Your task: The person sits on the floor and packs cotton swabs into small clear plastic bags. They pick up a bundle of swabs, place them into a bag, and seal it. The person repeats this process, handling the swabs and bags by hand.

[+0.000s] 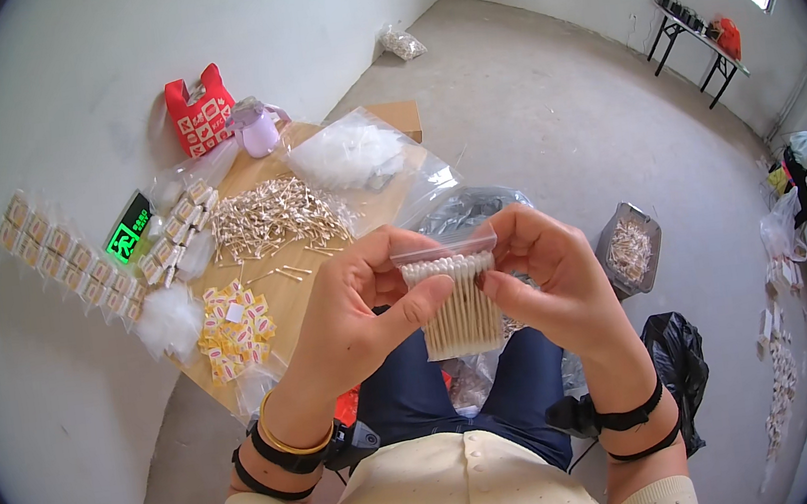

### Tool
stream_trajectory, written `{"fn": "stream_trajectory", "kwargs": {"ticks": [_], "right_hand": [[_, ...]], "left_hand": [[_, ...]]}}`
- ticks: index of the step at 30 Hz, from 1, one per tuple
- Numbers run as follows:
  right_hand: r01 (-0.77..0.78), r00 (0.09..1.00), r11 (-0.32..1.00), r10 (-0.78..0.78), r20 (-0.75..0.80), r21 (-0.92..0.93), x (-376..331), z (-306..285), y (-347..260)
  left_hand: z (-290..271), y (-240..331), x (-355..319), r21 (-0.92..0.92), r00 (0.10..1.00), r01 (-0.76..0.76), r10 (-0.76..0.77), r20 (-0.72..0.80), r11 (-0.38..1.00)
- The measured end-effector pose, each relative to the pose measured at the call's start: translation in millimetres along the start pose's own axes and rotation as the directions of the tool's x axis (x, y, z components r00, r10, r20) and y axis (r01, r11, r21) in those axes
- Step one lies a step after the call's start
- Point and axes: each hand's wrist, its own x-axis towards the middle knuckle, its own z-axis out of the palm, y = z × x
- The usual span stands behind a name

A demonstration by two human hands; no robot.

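Upright in front of me is a clear zip bag of cotton swabs (458, 311), with white tips along its top and pale sticks below. My left hand (368, 292) grips the bag's left side, the thumb across its front. On the right side my right hand (542, 270) pinches the bag near its upper corner. The bag's zip strip runs between both hands; whether it is sealed I cannot tell. Left of my hands, a heap of loose cotton swabs (273, 216) lies on the wooden table (346, 180), near a pile of yellow and white labels (235, 335).
The table also bears a lilac bottle (257, 129), clear plastic bags (346, 153), stacked packs (61, 256) and a green exit sign (128, 228). A red bag (201, 111) stands by the wall. To my right are a grey bin of swabs (630, 249) and a black bag (677, 369).
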Motion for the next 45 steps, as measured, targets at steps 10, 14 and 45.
{"fn": "stream_trajectory", "kwargs": {"ticks": [10, 14, 45], "right_hand": [[-0.032, 0.998, 0.999, 0.031, 0.046, 0.013, 6, 3, 4], [-0.135, 0.989, 0.982, 0.125, 0.082, 0.132, 7, 2, 4], [0.026, 0.996, 0.963, -0.002, 0.088, -0.269, 12, 11, 3]], "left_hand": [[-1, -4, 2, 0.195, 0.994, -0.071, 0.086, -0.072, 0.978], [-1, -2, 2, 0.19, 0.994, -0.07, 0.085, -0.071, 0.979], [-3, -13, 1, 0.46, 0.964, -0.143, 0.229, -0.135, 0.876]]}}
